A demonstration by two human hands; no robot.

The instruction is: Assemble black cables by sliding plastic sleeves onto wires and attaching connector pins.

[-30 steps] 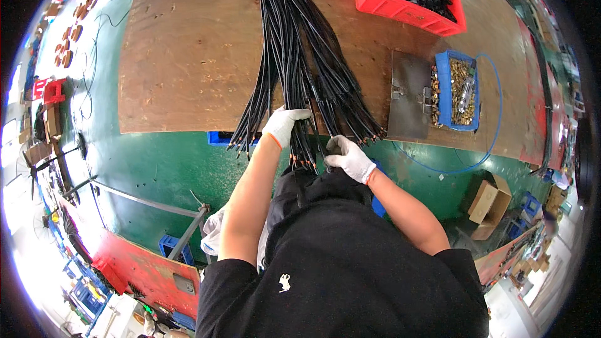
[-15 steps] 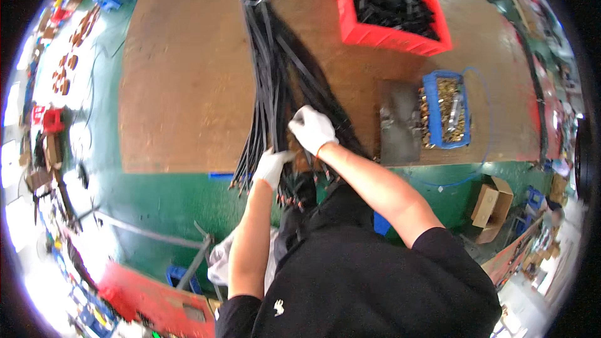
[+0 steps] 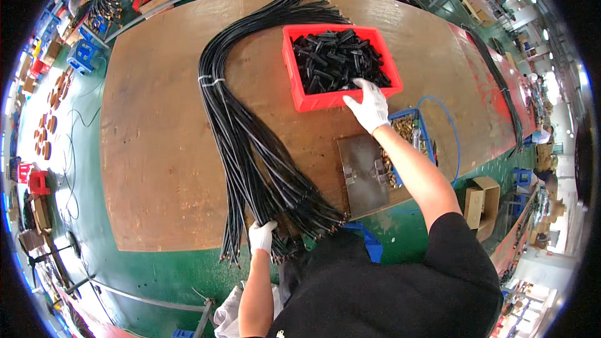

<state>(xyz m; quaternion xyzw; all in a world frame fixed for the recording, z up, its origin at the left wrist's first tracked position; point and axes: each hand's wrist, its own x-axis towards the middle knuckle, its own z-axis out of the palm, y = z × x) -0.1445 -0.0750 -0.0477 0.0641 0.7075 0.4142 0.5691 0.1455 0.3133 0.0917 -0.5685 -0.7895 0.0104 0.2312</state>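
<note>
A thick bundle of black cables (image 3: 238, 144) with coppery ends curves down the table and fans out at its near edge. White bands (image 3: 211, 81) tie it partway along. My left hand (image 3: 261, 236), in a white glove, is closed around black cable near the loose ends; how many strands it has is hidden. Over the near right rim of a red crate (image 3: 307, 101) reaches my right hand (image 3: 369, 106), also gloved, thumb and fingers apart. Its fingertips are at the black plastic pieces (image 3: 338, 59) heaped inside; nothing shows in its grasp.
Right of centre lies a dark metal plate (image 3: 363, 181) with a hinge-like fitting. Beside it a blue bin (image 3: 418, 126) holds small brassy parts, partly behind my right forearm. A thin blue hose (image 3: 459, 150) loops around it. Another cable bundle (image 3: 501, 81) lies at the far right.
My right hand has gone from the cables forward and right to the red crate, its fingers spreading. The left hand stays at the cable ends. The whole view has shifted, showing more of the table's far side.
</note>
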